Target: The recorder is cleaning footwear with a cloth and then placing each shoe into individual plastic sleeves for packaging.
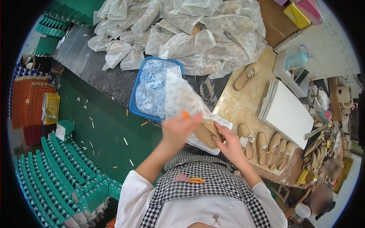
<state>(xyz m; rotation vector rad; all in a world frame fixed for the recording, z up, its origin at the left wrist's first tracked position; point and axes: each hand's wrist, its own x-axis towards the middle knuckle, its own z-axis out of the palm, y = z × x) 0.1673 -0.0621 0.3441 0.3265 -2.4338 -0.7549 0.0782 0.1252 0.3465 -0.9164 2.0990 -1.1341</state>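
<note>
A tan slip-on sandal (205, 137) is held at its right side by my right hand (230, 143), thumb and fingers closed on it. My left hand (178, 127) is over the sandal's left side, smeared by motion; a small orange patch shows at its fingers, and I cannot make out what they hold. Under the sandal and both hands lies a sheet of thin white printed wrapping paper (181, 94). It drapes over the right part of a blue plastic basket (133, 102) filled with crumpled clear-bluish plastic (150, 85).
Paper-wrapped bundles (182, 38) are heaped behind the basket. On the table at right are a loose sandal (246, 77), several more sandals (274, 149) and a stack of white sheets (287, 114). Green boxes (72, 171) stand at lower left; a person (317, 201) is at lower right.
</note>
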